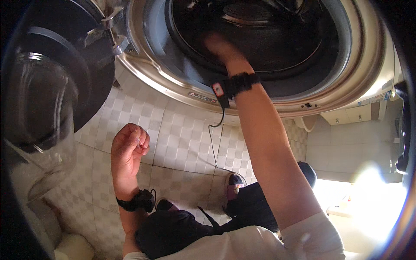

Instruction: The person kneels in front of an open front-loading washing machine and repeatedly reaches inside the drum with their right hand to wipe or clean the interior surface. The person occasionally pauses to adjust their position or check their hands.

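A front-loading washing machine stands before me, its round door (94, 81) swung out to the left. My right hand (221, 47) reaches through the opening, low and left of centre at the dark drum (276, 48). Motion blurs its fingers, so any contact or grip there is unclear. The grey rubber door seal (292, 86) passes beneath that wrist. Over the floor, below the door, my left hand (130, 146) is held with curled fingers. A small whitish wisp (138, 140), perhaps lint, shows between its thumb and fingers.
From the black strap (243, 85) on my right wrist a thin cable (212, 143) hangs down toward my feet. Checkered tiles (185, 136) cover the floor. Pale drawers (347, 115) and a glaring light stand at right. A pale rounded object (74, 247) sits at lower left.
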`<state>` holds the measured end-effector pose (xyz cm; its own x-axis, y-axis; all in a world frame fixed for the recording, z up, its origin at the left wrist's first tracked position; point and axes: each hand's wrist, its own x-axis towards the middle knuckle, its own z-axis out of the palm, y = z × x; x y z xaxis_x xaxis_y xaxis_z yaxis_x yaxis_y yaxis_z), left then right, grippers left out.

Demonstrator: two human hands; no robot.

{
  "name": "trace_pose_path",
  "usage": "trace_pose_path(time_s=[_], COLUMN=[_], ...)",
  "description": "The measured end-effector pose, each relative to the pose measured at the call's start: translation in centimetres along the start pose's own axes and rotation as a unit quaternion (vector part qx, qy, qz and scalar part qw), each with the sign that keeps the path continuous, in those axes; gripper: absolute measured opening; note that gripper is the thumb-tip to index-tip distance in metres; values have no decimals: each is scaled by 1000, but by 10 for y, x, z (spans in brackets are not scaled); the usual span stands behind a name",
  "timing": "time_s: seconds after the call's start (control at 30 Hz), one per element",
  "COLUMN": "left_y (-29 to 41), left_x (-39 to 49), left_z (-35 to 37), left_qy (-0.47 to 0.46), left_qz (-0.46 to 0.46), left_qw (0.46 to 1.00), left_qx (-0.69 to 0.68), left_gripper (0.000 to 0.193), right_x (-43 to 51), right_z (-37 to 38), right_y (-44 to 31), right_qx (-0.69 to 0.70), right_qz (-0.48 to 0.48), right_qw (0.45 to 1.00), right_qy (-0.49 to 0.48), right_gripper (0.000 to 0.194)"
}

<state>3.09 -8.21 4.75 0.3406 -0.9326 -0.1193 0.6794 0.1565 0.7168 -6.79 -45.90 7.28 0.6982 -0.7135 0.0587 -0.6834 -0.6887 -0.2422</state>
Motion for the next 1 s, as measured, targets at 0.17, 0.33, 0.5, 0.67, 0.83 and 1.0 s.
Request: trace_pose_path(time_s=[0.17, 0.33, 0.5, 0.67, 0.83, 1.0], left_y=[1, 0, 0, -2, -4, -5], left_x=[3, -2, -3, -2, -3, -4], left_z=[0, 4, 7, 8, 9, 15], left_qy=[-17, 18, 32, 7, 16, 8], left_qz=[-6, -14, -15, -16, -13, -15], left_qw=[1000, 1000, 998, 1000, 999, 999], left_qx=[-2, 13, 48, 15, 27, 30], left_gripper=[14, 15, 15, 17, 16, 15], right_x=[-80, -123, -120, -126, -126, -128], right_z=[-6, 5, 7, 7, 8, 6], right_y=[-32, -50, -60, -63, -61, -61], right_qx=[36, 123, 104, 112, 91, 83], right_qz=[-75, -39, -65, -68, -66, -58], right_qw=[993, 976, 971, 969, 972, 978], right_qy=[84, 177, 204, 207, 206, 183], right_gripper=[33, 33, 36, 42, 42, 42])
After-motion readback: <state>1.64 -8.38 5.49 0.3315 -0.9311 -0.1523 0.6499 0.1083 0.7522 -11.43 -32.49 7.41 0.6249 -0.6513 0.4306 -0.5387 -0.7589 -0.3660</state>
